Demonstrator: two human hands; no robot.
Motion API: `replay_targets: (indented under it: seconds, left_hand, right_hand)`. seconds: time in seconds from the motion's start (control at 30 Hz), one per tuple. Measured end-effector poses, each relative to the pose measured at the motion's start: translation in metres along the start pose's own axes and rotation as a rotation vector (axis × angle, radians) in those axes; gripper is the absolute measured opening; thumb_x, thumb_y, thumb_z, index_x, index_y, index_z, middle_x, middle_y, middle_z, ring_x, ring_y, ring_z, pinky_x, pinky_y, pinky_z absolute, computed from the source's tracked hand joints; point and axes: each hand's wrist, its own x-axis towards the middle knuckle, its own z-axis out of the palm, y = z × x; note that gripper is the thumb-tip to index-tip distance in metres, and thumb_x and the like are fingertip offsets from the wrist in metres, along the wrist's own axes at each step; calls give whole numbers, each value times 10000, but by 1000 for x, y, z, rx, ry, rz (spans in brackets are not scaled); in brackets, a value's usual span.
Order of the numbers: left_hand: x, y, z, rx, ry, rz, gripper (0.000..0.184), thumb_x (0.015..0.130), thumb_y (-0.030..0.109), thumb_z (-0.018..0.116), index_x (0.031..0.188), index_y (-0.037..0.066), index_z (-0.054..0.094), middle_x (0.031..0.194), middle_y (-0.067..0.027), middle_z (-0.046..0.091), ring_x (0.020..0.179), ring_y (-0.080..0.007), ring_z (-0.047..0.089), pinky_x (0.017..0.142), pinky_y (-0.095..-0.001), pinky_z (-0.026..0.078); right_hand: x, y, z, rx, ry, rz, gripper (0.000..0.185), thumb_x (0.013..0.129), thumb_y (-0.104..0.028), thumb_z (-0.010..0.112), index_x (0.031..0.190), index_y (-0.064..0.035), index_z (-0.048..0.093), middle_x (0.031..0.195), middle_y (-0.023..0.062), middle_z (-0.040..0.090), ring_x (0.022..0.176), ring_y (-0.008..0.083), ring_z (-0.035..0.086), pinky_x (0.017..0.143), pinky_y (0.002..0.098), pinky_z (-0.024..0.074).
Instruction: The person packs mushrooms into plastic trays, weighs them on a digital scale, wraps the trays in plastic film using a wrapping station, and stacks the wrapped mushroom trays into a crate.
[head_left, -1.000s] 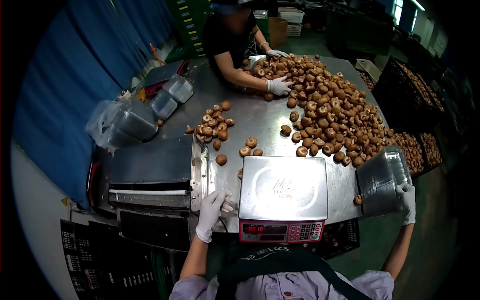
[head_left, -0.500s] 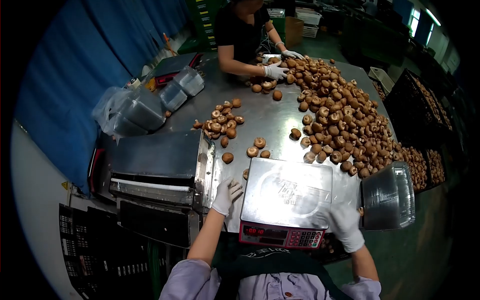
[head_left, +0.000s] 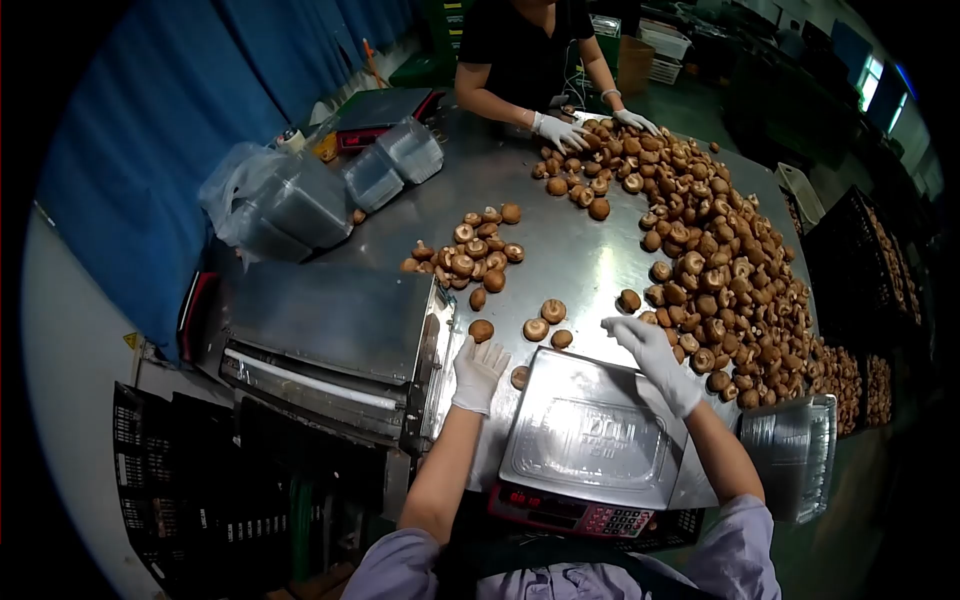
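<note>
My left hand [head_left: 481, 376], in a white glove, rests open on the metal table between the scale and the steel machine, fingers just short of a brown mushroom [head_left: 481, 330]. Above the far right corner of the scale, my gloved right hand [head_left: 656, 366] stretches its fingers left, holding nothing I can see. The digital scale [head_left: 590, 445] has a shiny embossed plate and a red keypad panel facing me. Several loose mushrooms [head_left: 537, 329] lie just beyond it. A large mushroom heap [head_left: 715, 270] spreads along the right side.
Stacked clear plastic trays [head_left: 790, 450] stand right of the scale; more trays [head_left: 300, 210] sit at the far left. A steel machine [head_left: 330, 320] borders my left. Across the table, a co-worker's gloved hands [head_left: 562, 132] touch mushrooms. A small mushroom pile [head_left: 470, 250] lies mid-left.
My right hand has moved from the scale's right edge forward to its far corner. My left hand has shifted slightly forward and spread its fingers. The co-worker's hands have shifted at the heap.
</note>
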Motion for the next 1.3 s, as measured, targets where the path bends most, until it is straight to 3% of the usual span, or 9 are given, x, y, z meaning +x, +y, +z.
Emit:
replay_targets:
  seconds: [0.1, 0.3, 0.5, 0.7, 0.87, 0.97, 1.03, 1.13, 1.3]
  left_hand:
    - [16, 0, 10, -96, -22, 15, 684, 902, 401, 509, 1437, 83, 225, 1492, -73, 217, 1363, -310, 235, 1069, -506, 283]
    - [29, -16, 15, -250, -47, 95, 494, 970, 384, 351, 1423, 206, 265, 1497, -50, 221, 1347, -330, 269, 1068, -536, 256]
    - [23, -22, 23, -229, 31, 132, 585, 936, 405, 371, 1464, 235, 188, 1501, -65, 201, 1343, -325, 271, 1076, -509, 237]
    - [24, -24, 18, -273, -11, 154, 544, 965, 375, 335, 1460, 215, 175, 1500, -85, 196, 1351, -340, 256, 1064, -529, 268]
    - [23, -24, 22, -264, 18, 149, 563, 964, 417, 397, 1449, 223, 188, 1493, -109, 206, 1349, -343, 265, 1058, -531, 273]
    - [23, -27, 22, -270, 20, 160, 595, 953, 439, 411, 1453, 211, 184, 1505, -111, 163, 1355, -355, 239, 1058, -559, 279]
    - [25, -25, 25, -275, 12, 162, 604, 949, 447, 418, 1453, 212, 182, 1507, -112, 152, 1356, -360, 232, 1055, -573, 279]
    - [27, -20, 28, -371, -20, 142, 614, 944, 470, 414, 1454, 238, 162, 1509, -103, 135, 1361, -380, 200, 1043, -615, 273]
    - [28, -10, 41, -534, -80, 96, 682, 900, 567, 436, 1450, 306, 128, 1509, -85, 129, 1363, -400, 170, 1023, -657, 262]
  right_hand:
    - [105, 14, 17, 218, -20, 40, 599, 941, -494, 422, 1321, -32, 469, 1296, 132, 519, 1156, 246, 514, 963, 363, 395]
    - [273, 63, 70, 277, 189, 25, 714, 908, -585, 417, 1364, -35, 414, 1417, 138, 387, 1289, 288, 383, 1039, 422, 320]
    - [350, 70, 120, 607, 366, -22, 534, 954, -390, 469, 1315, 4, 466, 1330, 106, 489, 1231, 196, 434, 1022, 289, 324]
    - [392, 63, 144, 439, 42, -116, 526, 923, -446, 515, 1196, 0, 574, 1267, 87, 516, 1124, 172, 490, 964, 307, 386]
    - [386, 23, 150, -304, -212, -240, 506, 802, -480, 617, 1187, -151, 624, 1219, 154, 569, 1114, 303, 517, 980, 357, 390]
    - [376, 5, 168, -282, -573, -225, 492, 791, -491, 627, 1158, -164, 644, 1080, 177, 614, 1040, 304, 559, 941, 356, 416]
    - [350, -2, 184, -253, -451, -203, 456, 775, -441, 695, 1111, -134, 669, 985, 140, 672, 925, 257, 622, 864, 317, 465]
    - [343, 2, 180, -2, -722, -16, 404, 837, -330, 670, 1160, -90, 637, 1115, 87, 647, 1031, 184, 581, 937, 285, 434]
    - [309, -1, 169, 192, -798, 96, 386, 865, -300, 641, 1173, -70, 626, 1147, 73, 631, 1078, 163, 553, 969, 268, 414]
